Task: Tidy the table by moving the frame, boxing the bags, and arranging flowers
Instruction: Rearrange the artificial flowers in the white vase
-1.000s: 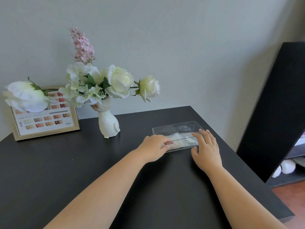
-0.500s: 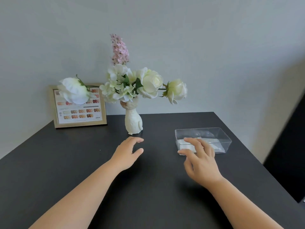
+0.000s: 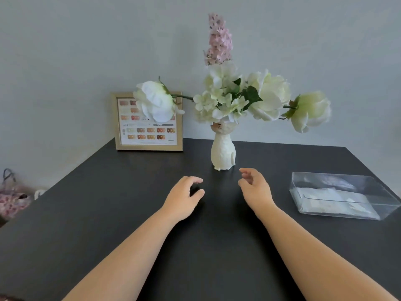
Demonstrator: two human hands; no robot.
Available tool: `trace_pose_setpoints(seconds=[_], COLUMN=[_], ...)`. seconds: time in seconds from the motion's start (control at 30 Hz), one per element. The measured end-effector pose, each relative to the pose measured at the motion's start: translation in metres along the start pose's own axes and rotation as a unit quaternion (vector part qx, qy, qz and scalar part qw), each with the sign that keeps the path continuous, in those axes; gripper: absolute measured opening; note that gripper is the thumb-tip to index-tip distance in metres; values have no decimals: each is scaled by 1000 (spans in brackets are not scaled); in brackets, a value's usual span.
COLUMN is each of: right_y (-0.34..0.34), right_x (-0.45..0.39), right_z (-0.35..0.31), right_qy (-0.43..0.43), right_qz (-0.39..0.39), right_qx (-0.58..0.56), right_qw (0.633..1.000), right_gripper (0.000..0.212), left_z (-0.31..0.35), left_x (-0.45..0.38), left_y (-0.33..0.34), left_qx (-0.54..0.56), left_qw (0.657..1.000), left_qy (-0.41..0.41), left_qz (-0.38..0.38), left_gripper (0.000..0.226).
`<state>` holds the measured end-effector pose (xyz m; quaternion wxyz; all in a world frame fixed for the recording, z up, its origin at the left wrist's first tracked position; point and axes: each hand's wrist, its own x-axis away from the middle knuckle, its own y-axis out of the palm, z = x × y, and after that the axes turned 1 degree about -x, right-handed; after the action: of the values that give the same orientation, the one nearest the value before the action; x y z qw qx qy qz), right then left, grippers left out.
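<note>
Head view, both hands off clear box (image 3: 345,197) w/ bags, left hand (image 3: 184,197) & right hand (image 3: 255,189) loosely curled, empty, near vase (image 3: 223,154)

We are seeing two bare forearms reaching in from the bottom edge, with no sleeves covering them up to where the view is cutting them off. The left hand (image 3: 184,197) and the right hand (image 3: 255,189) are showing no rings, watches, bracelets or gloves.

matt black table (image 3: 108,203), clear glossy plastic box (image 3: 368,187), wood-look frame (image 3: 180,120)
</note>
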<state>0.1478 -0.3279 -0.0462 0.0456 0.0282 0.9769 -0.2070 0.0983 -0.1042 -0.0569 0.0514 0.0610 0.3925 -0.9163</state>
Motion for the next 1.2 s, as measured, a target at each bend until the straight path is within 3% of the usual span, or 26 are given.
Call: trace_pose_setpoints(seconds=[0.17, 0.33, 0.73, 1.2], right_y=[36, 53, 55, 43], right_x=[-42, -65, -63, -67], right_z=[-9, -12, -8, -10], right_qy=[55, 58, 51, 56], right_qz=[75, 112, 106, 77], right_qx=[-65, -63, -62, -72], right_qw=[994, 990, 991, 993], right_gripper=[31, 36, 33, 20], left_z=[-8, -9, 0, 7], left_x=[-46, -83, -100, -103], left_y=[0, -2, 9, 15], left_qx=[123, 172, 167, 175], left_qw=[991, 984, 984, 982], left_qy=[-38, -49, -29, -31], left_qz=[30, 9, -49, -65], left_gripper=[27, 30, 51, 56])
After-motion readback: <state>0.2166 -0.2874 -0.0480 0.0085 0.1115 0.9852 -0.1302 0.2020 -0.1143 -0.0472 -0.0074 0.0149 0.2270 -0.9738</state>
